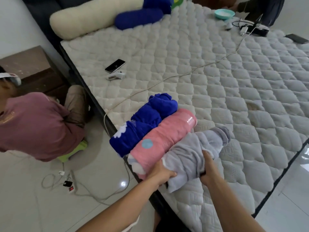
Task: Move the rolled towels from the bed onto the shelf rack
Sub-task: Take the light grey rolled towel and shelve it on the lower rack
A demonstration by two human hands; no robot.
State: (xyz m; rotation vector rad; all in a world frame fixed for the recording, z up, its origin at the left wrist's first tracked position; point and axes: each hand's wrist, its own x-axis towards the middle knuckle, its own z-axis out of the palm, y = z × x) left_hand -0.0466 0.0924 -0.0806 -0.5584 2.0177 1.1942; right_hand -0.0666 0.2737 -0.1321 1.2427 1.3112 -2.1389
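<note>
Gripping the grey towel (pixel 192 154) with both hands – your left hand (pixel 163 174) clamps its near end, your right hand (pixel 208 169) squeezes the side. It lies on the bed (pixel 217 77) by the near corner, long axis running away from you toward the upper right. Pink towel (pixel 164 139) touches it on the left, blue towel (pixel 143 124) beyond that – all three roughly parallel. Far off, a teal bowl (pixel 224 14) holds something white.
</note>
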